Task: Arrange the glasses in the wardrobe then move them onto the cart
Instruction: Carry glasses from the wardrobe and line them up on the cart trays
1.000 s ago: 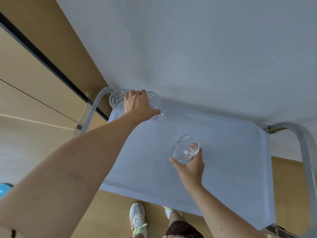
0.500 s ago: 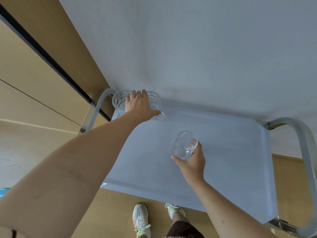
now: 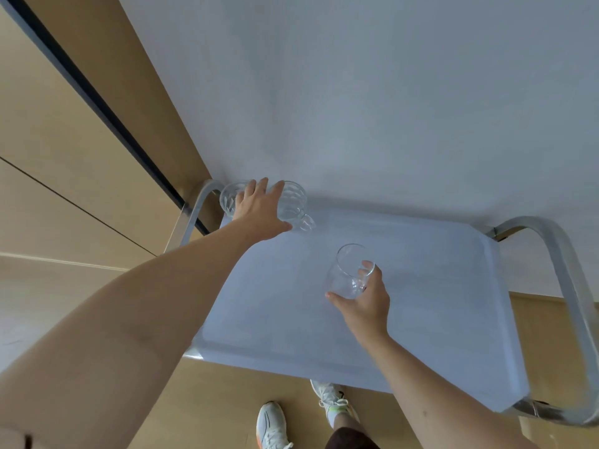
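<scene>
Right hand (image 3: 364, 306) wrapped round a smooth clear glass (image 3: 348, 270), thumb on the near side, fingers on the far side, glass tilted over the middle of the cart top (image 3: 437, 286); whether touching the surface, impossible to tell. Left hand (image 3: 259, 210) laid over the cut glasses (image 3: 293, 202) at the far left corner, just beside the metal handle (image 3: 194, 215), fingers stretched across them, not clearly clenched.

Likely risks: a tilted glass set down on its edge and rolling; a slip from a smooth wall; cut glasses nudged off the corner, standing so near the rim.
</scene>
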